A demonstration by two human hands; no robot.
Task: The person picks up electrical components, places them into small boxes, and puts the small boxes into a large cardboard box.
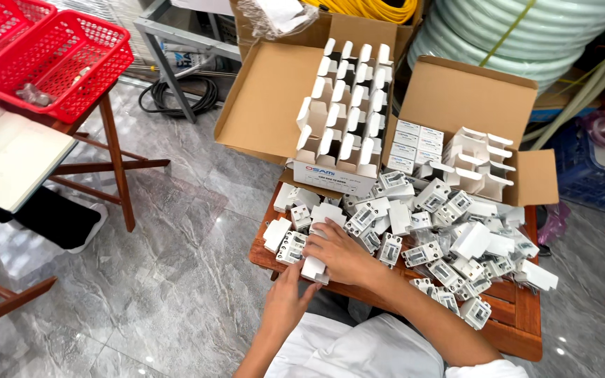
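Note:
My right hand (341, 253) lies over a small white box (314, 267) at the near left corner of a low wooden table (516, 318), fingers curled on it. My left hand (287, 297) reaches up from below, its fingertips touching the same box's lower end. Around them lies a heap of white circuit breakers (425, 253) and small white boxes (472, 240). A breaker (290, 246) rests just left of my hands.
Two open cardboard cartons stand behind the heap: one (267, 98) with rows of open white boxes, another (474, 94) partly filled. Red plastic baskets (64, 59) sit on a stool at upper left. Grey marble floor (169, 280) lies to the left; hose coils at the back.

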